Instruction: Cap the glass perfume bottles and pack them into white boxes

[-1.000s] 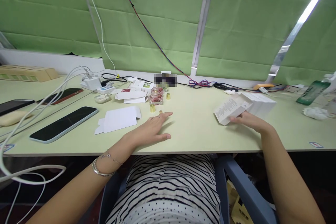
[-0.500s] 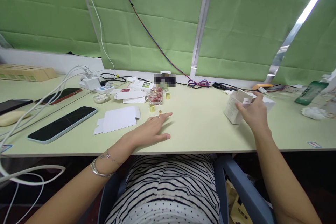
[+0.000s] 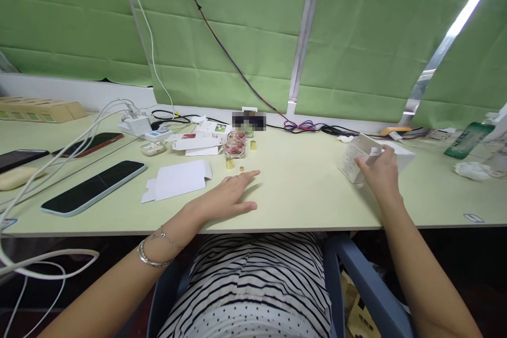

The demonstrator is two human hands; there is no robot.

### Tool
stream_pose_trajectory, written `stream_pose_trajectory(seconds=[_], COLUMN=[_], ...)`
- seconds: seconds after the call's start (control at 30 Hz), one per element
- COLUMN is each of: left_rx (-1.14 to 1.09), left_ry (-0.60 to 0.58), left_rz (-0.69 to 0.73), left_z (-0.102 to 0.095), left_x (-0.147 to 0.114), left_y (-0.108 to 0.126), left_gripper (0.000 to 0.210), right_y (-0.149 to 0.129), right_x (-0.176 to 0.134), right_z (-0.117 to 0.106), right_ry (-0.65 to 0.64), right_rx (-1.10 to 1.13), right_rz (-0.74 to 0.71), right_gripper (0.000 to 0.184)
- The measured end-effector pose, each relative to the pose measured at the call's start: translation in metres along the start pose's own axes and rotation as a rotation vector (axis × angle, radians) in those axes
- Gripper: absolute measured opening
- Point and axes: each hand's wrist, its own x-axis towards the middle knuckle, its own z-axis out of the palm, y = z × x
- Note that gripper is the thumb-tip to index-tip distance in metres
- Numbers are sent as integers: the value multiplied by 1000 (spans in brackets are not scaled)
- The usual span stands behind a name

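Note:
My right hand (image 3: 382, 171) grips a white printed carton (image 3: 352, 159) at the right of the desk, thumb on the near side; the fingers behind it are partly hidden. Another white box (image 3: 403, 154) shows just behind that hand. My left hand (image 3: 233, 194) lies flat on the desk with fingers stretched out and nothing in it. Close beyond its fingertips are a tiny gold piece (image 3: 242, 169) and a gold cap (image 3: 229, 163). Two clear glass bottles with pink-red contents (image 3: 235, 149) stand a little farther back, with a second gold cap (image 3: 253, 145) beside them.
Left of my left hand lie a flattened white carton (image 3: 180, 180) and a phone (image 3: 95, 188). More opened cartons (image 3: 198, 142), an earbud case (image 3: 153, 148) and a white charger (image 3: 137, 124) sit behind. White cables hang at far left. A green bottle (image 3: 469, 140) stands at far right.
My right hand and the carton have shifted slightly, and the carton has turned so more of its printed side shows. My left hand stays put.

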Motion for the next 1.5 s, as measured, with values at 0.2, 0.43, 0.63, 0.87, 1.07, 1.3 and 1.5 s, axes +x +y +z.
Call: stream_pose_trajectory(seconds=[0.2, 0.43, 0.63, 0.87, 1.07, 1.3, 1.5], left_rx=[2, -2, 1, 4, 8, 11, 6], left_ry=[10, -2, -4, 1, 4, 1, -2], left_rz=[7, 6, 6, 3, 1, -2, 5], left_z=[1, 0, 1, 0, 1, 1, 1], left_x=[0, 0, 0, 1, 1, 1, -1], left_y=[-1, 0, -1, 0, -1, 0, 0], left_gripper=[70, 69, 70, 70, 70, 70, 69], right_y=[0, -4, -4, -4, -4, -11, -50], right_x=[-2, -3, -3, -3, -2, -4, -24], right_z=[1, -3, -3, -3, -3, -11, -41], right_ry=[-50, -80, -72, -65, -54, 92, 228], right_rx=[-76, -98, -96, -99, -97, -112, -75], right_rz=[17, 32, 40, 40, 40, -90, -392], right_gripper=[73, 76, 76, 76, 76, 77, 60])
